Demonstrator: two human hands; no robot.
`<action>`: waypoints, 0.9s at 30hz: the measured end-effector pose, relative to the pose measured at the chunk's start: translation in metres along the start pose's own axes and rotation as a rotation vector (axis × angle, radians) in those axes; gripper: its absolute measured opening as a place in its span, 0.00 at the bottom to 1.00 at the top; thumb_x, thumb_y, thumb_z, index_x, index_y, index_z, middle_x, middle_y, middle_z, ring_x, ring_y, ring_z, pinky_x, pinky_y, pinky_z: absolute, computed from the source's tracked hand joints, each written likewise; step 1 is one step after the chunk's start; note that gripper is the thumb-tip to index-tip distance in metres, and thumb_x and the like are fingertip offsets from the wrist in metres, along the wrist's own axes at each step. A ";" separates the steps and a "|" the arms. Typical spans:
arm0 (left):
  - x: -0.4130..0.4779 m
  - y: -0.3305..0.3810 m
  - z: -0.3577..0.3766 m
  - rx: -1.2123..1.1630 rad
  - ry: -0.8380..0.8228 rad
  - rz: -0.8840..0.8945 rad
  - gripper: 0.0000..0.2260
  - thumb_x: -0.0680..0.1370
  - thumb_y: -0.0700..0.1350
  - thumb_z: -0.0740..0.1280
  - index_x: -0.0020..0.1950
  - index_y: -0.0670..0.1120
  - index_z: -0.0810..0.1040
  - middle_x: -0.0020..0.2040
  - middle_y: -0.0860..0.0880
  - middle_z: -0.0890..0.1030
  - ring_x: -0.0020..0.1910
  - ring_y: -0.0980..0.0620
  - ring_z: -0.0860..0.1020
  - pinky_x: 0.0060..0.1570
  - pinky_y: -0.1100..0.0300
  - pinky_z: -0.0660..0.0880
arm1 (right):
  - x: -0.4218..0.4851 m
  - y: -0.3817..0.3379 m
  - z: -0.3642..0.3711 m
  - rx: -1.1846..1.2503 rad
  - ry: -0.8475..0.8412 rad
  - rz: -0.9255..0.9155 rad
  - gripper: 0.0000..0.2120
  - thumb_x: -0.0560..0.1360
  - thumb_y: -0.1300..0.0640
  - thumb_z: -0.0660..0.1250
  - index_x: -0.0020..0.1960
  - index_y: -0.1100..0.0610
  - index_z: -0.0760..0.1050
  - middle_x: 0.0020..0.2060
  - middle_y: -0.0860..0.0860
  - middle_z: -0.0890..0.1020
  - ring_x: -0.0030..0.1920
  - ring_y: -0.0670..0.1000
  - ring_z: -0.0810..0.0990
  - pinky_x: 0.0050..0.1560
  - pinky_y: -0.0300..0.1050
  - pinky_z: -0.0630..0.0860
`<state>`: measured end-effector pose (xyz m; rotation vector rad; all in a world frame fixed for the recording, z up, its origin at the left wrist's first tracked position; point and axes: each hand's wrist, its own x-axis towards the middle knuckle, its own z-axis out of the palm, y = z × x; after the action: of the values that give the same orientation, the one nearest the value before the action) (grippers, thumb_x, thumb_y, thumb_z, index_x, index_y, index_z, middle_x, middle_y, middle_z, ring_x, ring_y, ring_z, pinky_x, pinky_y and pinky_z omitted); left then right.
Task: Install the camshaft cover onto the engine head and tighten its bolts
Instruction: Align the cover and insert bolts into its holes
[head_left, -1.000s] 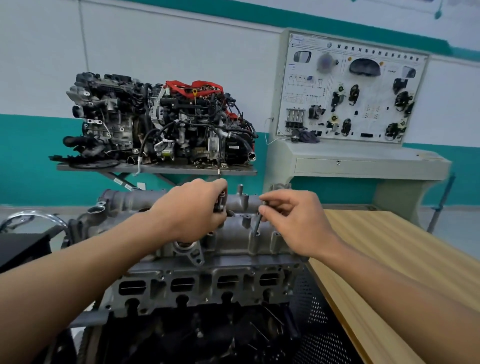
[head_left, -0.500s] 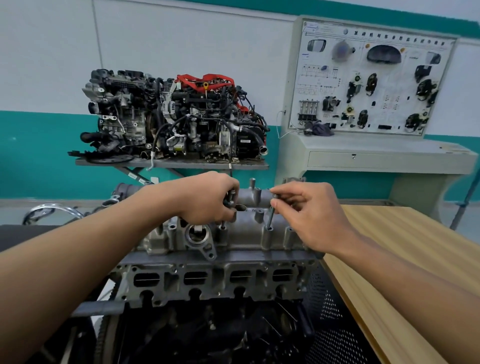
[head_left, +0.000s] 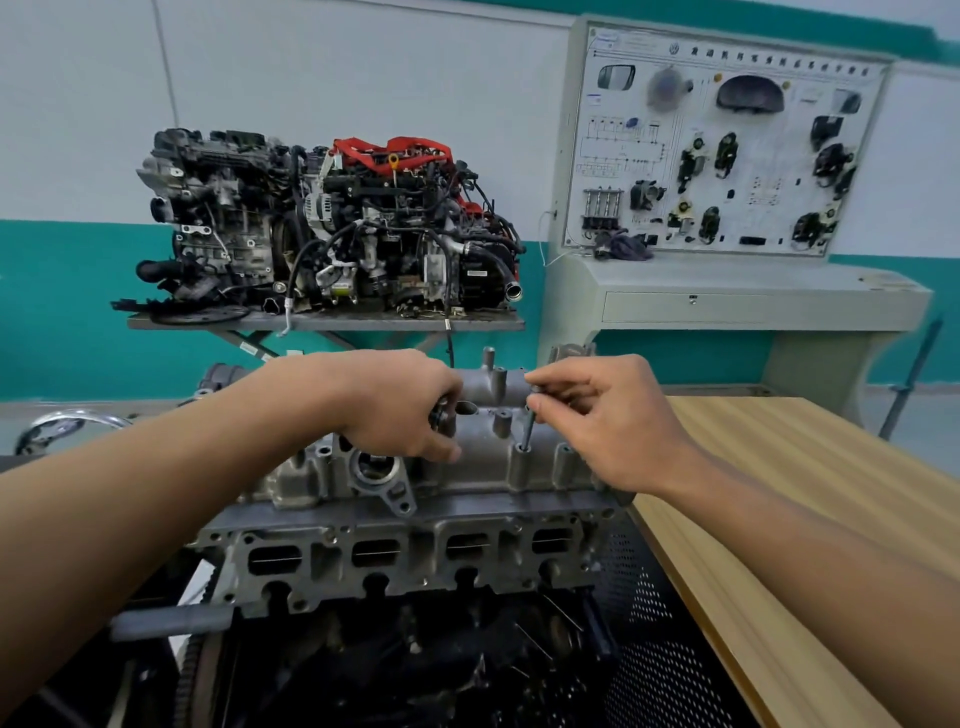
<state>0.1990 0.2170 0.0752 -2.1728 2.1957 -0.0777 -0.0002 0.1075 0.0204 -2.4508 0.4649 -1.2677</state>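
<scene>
Grey cast metal fills the middle of the view: the camshaft cover (head_left: 483, 467) sits on top of the engine head (head_left: 405, 561), whose row of four rectangular ports faces the camera. The right hand (head_left: 618, 421) pinches a dark bolt (head_left: 528, 428) between thumb and fingertips near its head. The bolt stands nearly upright, and its lower end sits in the mouth of a raised boss on the near right part of the cover. The left hand (head_left: 400, 405) is curled, knuckles up, over the middle of the cover, gripping some small dark metal pieces (head_left: 440, 415) that peek out by the thumb. They are too hidden to say what they are. Its fingertips touch the cover just beside an open round hole. To the right of the engine lies a light wooden tabletop (head_left: 779, 467), and a black perforated panel (head_left: 670, 654) stands between it and the engine block. Behind, against the white and teal wall, a second complete engine (head_left: 332, 228) with red parts on top rests on a grey stand. Just beside that, to the right, is a pale training console (head_left: 727, 291) with an upright panel of mounted car components.
</scene>
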 end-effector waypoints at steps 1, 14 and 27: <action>-0.001 0.000 0.001 -0.012 0.015 0.004 0.14 0.73 0.61 0.71 0.46 0.55 0.71 0.43 0.56 0.76 0.40 0.56 0.75 0.35 0.58 0.68 | -0.002 0.002 0.002 -0.004 -0.014 0.001 0.11 0.73 0.62 0.75 0.55 0.55 0.84 0.45 0.46 0.86 0.44 0.40 0.85 0.49 0.40 0.82; -0.004 -0.017 0.012 -0.039 0.206 0.016 0.15 0.69 0.63 0.75 0.39 0.55 0.75 0.38 0.55 0.77 0.37 0.56 0.75 0.35 0.57 0.69 | -0.013 0.021 0.010 -0.148 -0.131 -0.145 0.10 0.74 0.57 0.75 0.55 0.54 0.85 0.45 0.41 0.84 0.44 0.40 0.81 0.48 0.40 0.79; -0.002 -0.014 0.015 0.003 0.218 0.001 0.18 0.69 0.63 0.75 0.31 0.54 0.73 0.35 0.55 0.78 0.36 0.55 0.76 0.34 0.57 0.70 | -0.016 0.017 0.011 -0.053 -0.131 -0.037 0.10 0.74 0.61 0.74 0.55 0.56 0.85 0.45 0.46 0.87 0.43 0.38 0.83 0.47 0.33 0.78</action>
<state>0.2138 0.2189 0.0614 -2.2593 2.3029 -0.3332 -0.0025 0.1011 -0.0044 -2.5784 0.4247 -1.1134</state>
